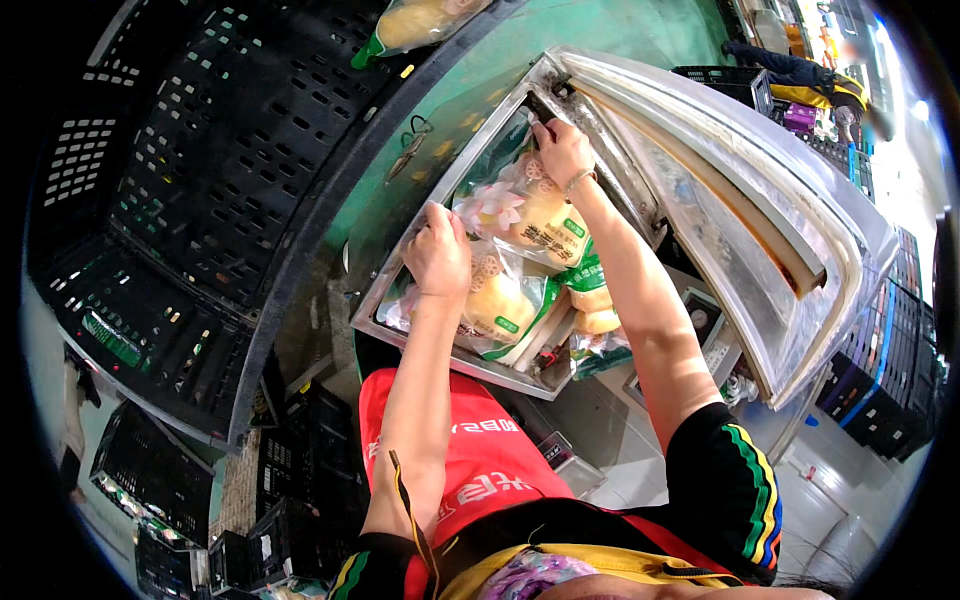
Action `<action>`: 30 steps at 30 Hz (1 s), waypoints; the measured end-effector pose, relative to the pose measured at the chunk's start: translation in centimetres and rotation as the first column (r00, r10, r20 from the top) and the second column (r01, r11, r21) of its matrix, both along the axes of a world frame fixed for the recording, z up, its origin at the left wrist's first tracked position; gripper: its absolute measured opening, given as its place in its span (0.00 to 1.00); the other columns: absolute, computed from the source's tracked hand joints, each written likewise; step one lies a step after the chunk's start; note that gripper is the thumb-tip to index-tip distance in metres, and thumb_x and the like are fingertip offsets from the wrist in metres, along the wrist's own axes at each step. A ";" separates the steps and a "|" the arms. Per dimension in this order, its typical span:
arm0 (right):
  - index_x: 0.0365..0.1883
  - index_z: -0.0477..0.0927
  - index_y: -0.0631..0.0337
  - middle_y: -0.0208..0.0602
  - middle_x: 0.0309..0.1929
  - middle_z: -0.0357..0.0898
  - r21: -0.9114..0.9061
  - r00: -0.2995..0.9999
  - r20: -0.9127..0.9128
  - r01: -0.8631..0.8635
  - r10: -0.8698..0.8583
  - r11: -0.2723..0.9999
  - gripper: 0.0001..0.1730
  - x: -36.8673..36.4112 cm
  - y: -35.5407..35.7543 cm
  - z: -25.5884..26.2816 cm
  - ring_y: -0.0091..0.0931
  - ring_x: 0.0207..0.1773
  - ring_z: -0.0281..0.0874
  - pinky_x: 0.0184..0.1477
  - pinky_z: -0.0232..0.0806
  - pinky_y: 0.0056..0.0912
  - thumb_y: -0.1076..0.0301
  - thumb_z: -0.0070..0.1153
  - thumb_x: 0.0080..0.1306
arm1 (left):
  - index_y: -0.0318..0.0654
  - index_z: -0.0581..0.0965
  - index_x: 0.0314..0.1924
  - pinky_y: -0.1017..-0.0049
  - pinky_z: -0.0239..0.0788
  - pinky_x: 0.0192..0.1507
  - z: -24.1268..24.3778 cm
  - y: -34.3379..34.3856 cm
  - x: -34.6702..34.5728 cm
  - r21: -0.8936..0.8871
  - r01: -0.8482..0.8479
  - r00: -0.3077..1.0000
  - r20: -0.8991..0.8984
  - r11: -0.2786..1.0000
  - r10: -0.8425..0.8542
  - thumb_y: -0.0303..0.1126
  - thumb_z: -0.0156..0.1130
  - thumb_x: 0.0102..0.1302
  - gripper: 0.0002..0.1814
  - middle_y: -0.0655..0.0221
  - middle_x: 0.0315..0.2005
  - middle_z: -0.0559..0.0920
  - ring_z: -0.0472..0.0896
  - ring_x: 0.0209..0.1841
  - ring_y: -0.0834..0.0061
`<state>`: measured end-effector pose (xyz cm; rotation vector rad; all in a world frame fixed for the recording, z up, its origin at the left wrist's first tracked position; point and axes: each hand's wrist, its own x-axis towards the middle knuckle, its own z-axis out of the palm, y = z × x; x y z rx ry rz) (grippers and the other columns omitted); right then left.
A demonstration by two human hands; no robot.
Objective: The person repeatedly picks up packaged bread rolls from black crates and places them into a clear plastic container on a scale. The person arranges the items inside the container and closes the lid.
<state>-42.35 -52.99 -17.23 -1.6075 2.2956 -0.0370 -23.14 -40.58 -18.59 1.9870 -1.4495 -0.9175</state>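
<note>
In front of me a vacuum packing machine's metal chamber (469, 365) stands with its clear lid (720, 172) raised to the right. Inside it lie two printed plastic bags of peeled lotus root, an upper bag (544, 214) and a lower bag (499, 304). My right hand (566, 154) pinches the upper bag's far corner by the chamber's back corner. By the left rim, my left hand (439, 255) is curled at the same bag's near corner, its fingertips partly hidden. A third lotus root bag (595, 311) lies at the chamber's right side, partly under my right forearm.
Left of the machine is a large black perforated crate (247, 142), with another lotus root bag (420, 24) near its top edge. A gauge (699, 319) sits under the lid. Stacked black crates (885, 367) stand at right. Another person (814, 82) bends among crates at far right.
</note>
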 end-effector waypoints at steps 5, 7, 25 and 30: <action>0.36 0.82 0.57 0.49 0.34 0.82 -0.013 0.988 -0.138 -0.077 0.074 0.997 0.18 0.3 -0.1 0.2 0.45 0.41 0.80 0.43 0.71 0.49 0.53 0.50 0.67 | 0.44 0.69 0.36 0.49 0.66 0.29 0.4 -0.4 0.0 0.026 0.032 0.999 0.009 0.999 -0.032 0.32 0.58 0.64 0.06 0.55 0.21 0.81 0.80 0.26 0.47; 0.34 0.81 0.58 0.49 0.34 0.82 -0.002 0.984 -0.162 -0.081 0.079 0.997 0.18 0.6 -0.1 0.5 0.45 0.41 0.80 0.43 0.71 0.49 0.53 0.49 0.67 | 0.44 0.70 0.38 0.50 0.67 0.30 0.9 -0.7 0.0 0.037 0.025 1.000 -0.007 0.999 -0.024 0.32 0.58 0.64 0.06 0.55 0.23 0.82 0.80 0.27 0.48; 0.50 0.77 0.49 0.28 0.52 0.74 -0.205 0.579 -0.422 -0.810 0.698 0.549 0.24 -1.3 -1.3 0.7 0.32 0.50 0.70 0.50 0.60 0.38 0.70 0.56 0.51 | 0.32 0.65 0.65 0.64 0.76 0.32 3.5 0.7 0.7 0.294 0.415 0.825 0.278 0.861 -0.492 0.30 0.51 0.64 0.29 0.63 0.36 0.83 0.84 0.40 0.65; 0.52 0.75 0.51 0.29 0.52 0.73 -0.148 0.510 -0.430 -0.854 0.745 0.499 0.29 -1.1 -1.6 1.5 0.32 0.50 0.69 0.52 0.59 0.37 0.68 0.61 0.47 | 0.30 0.67 0.63 0.60 0.69 0.52 5.1 2.0 0.2 0.103 0.439 0.860 0.238 0.892 -0.451 0.30 0.52 0.64 0.27 0.58 0.53 0.75 0.72 0.59 0.61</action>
